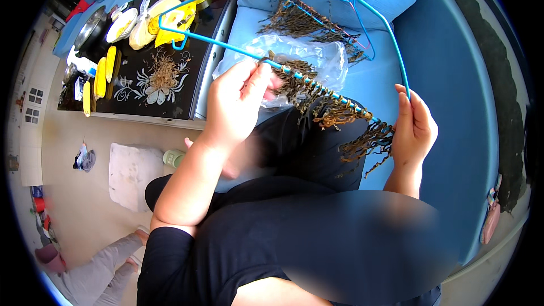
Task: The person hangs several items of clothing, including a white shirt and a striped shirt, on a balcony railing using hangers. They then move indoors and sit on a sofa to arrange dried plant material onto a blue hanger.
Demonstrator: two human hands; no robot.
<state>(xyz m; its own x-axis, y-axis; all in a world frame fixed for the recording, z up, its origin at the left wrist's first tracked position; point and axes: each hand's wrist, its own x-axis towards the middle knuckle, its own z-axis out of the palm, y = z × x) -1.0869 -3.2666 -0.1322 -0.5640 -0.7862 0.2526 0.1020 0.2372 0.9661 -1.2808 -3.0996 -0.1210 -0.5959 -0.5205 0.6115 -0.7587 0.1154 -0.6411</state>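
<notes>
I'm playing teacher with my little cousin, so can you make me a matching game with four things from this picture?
Things:
1. left hand
2. right hand
3. yellow corn cobs
4. clear plastic bag

Places:
A. lying on the black table
B. at a corner of the blue hanger
C. on the blue sofa
D. at the bar, where the row of dark dried strips meets the bare part

Right pairs: 1-D, 2-B, 3-A, 4-C
</notes>
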